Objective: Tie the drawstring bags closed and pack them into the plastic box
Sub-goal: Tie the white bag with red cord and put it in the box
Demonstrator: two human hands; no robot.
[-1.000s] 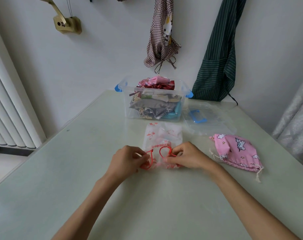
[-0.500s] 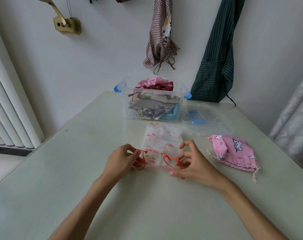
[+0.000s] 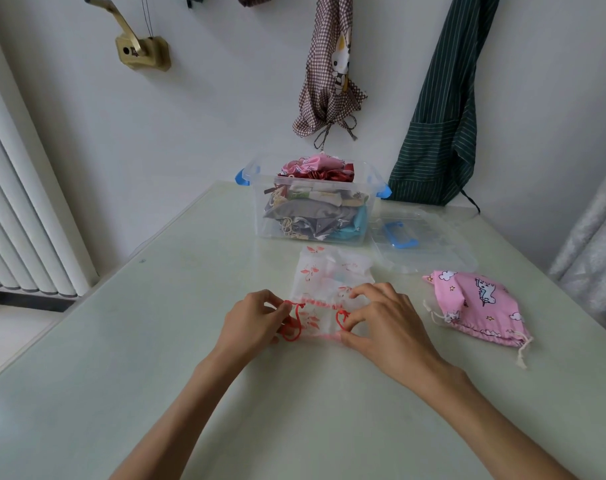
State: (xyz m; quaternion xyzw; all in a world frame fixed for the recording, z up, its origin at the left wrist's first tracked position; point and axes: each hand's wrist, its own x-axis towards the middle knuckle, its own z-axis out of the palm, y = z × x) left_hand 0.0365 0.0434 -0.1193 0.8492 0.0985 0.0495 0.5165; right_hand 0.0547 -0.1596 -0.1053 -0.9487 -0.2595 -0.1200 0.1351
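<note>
White flamingo-print bag [image 3: 329,275], flat on table [image 3: 156,341] before plastic box [image 3: 315,202].
Left hand [image 3: 251,323] and right hand [image 3: 384,323]: fingers pinched on 2 red cord loops [image 3: 293,323], at opposite ends of the mouth, likely for cinching.

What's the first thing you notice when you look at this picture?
Two hands, the left hand and right hand, pinch red strings on a white bag in the middle of the table. Behind it stands a clear box stuffed with bags, and a pink unicorn bag lies to the right.
</note>
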